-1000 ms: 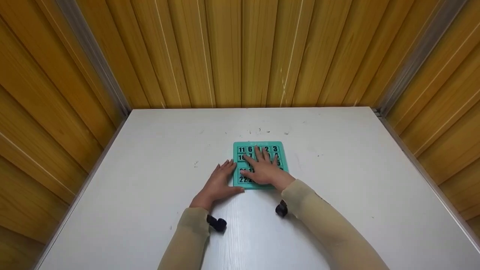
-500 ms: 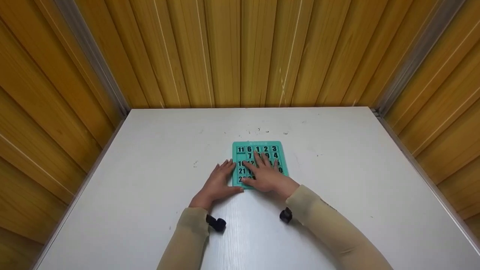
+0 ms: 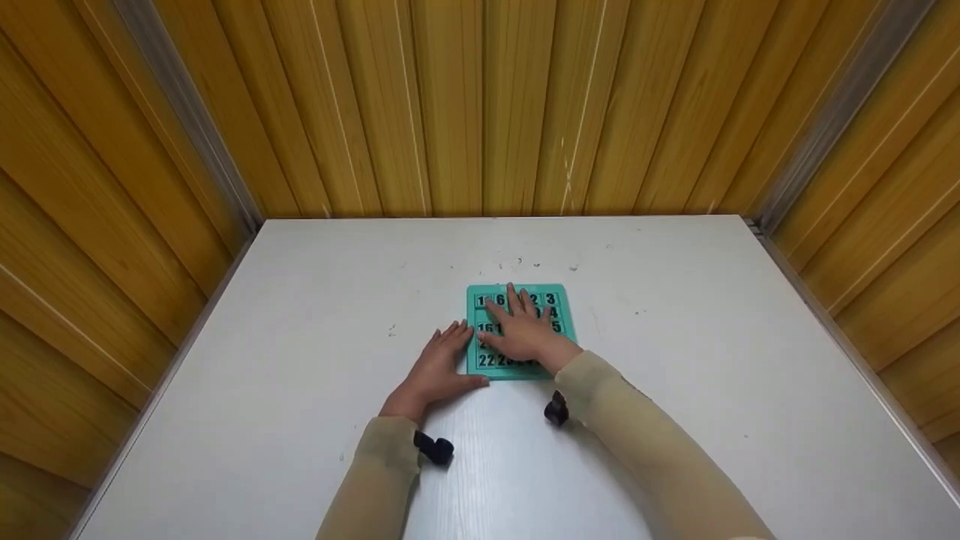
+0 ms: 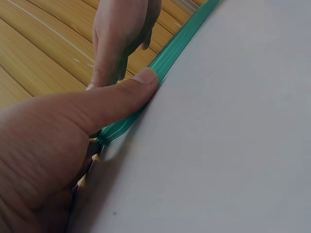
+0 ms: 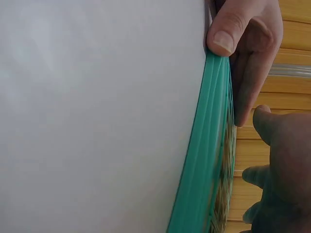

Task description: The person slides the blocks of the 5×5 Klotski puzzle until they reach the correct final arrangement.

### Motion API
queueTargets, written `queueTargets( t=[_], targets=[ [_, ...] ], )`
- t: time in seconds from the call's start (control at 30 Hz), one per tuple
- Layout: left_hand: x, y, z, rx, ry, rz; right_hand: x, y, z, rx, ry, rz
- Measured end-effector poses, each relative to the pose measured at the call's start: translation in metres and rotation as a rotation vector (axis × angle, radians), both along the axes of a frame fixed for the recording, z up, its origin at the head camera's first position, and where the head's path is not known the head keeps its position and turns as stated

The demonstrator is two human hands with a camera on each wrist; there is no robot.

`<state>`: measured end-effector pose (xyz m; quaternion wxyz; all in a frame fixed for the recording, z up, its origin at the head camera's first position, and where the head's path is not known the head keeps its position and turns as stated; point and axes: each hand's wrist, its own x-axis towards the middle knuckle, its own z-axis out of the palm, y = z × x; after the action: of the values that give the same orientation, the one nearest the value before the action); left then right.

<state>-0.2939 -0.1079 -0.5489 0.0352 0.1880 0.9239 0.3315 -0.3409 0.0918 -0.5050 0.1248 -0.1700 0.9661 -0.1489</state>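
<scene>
A teal sliding number puzzle (image 3: 476, 367) lies flat on the table, with black numerals on its tiles. My left hand (image 3: 439, 367) braces its near left corner: the fingers lie along the left edge and the thumb presses the near edge. The left wrist view shows that thumb (image 4: 131, 92) against the teal rim (image 4: 170, 58). My right hand (image 3: 525, 334) spreads over the tiles, one fingertip at the 11 tile in the far left corner. A gap shows in the left column's second row, above the 16 tile (image 3: 485, 328). Several middle tiles are hidden under this hand.
The white table (image 3: 675, 337) surrounds the puzzle, with small dark marks (image 3: 536, 265) beyond it. Yellow wood-look panels (image 3: 450, 112) rise behind and at both sides. A black wrist camera (image 3: 435, 448) sits on the left wrist, another (image 3: 556, 410) on the right.
The 16 tile has slid one row nearer, leaving a gap in the second row. My right hand moved nearer with it, then back toward the far rows. The left hand has stayed put.
</scene>
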Motion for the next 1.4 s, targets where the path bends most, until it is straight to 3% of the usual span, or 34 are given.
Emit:
queueTargets(
  t=[0.27, 0.6, 0.87, 1.4],
  targets=[
    [0.000, -0.001, 0.000, 0.004, 0.004, -0.005, -0.006, -0.003, -0.005, 0.010, -0.014, -0.026],
    [0.001, -0.002, -0.001, 0.010, 0.003, -0.002, 0.010, 0.000, -0.006, 0.039, 0.015, 0.023],
    [0.001, -0.001, 0.002, 0.002, -0.003, 0.007, 0.017, 0.003, -0.004, -0.008, 0.008, 0.018],
    [0.000, 0.000, 0.002, 0.012, -0.006, -0.010, 0.006, 0.001, -0.004, 0.002, 0.013, 0.009]
  ],
)
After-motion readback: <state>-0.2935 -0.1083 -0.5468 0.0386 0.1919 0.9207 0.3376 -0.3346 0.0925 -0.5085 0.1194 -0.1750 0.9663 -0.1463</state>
